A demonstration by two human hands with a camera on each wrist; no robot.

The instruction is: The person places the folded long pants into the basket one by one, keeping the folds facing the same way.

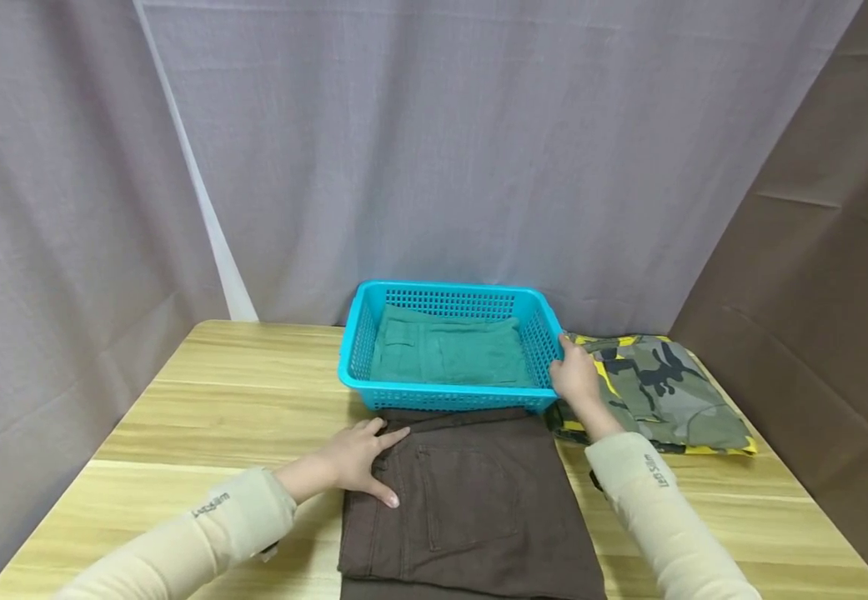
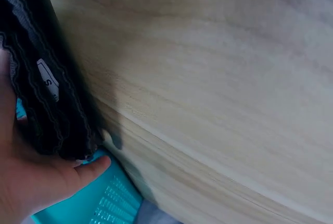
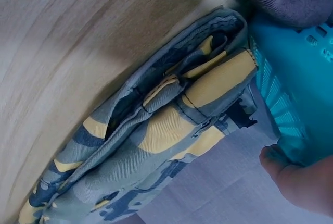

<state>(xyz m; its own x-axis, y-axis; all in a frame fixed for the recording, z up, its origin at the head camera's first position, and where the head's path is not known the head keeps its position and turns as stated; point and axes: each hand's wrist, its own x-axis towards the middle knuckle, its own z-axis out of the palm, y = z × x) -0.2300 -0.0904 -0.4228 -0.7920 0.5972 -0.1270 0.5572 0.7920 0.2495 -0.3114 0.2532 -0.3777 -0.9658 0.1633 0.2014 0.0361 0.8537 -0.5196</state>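
Observation:
A blue plastic basket (image 1: 449, 392) stands at the back of the table, with folded green trousers (image 1: 449, 348) lying in it. At its right front corner my right hand (image 1: 578, 375) grips the rim; the thumb shows in the right wrist view. Folded brown trousers (image 1: 471, 492) lie in front of the basket, their top edge against it. My left hand (image 1: 362, 457) rests on their upper left part, fingers spread. In the left wrist view, the folded layers show a white size label (image 2: 48, 81). Camouflage trousers (image 1: 666, 392), folded, lie right of the basket.
The wooden table (image 1: 253, 392) extends to both sides of the clothes. A grey curtain (image 1: 479, 167) hangs right behind the basket, and a brown cloth (image 1: 839, 267) borders the right side.

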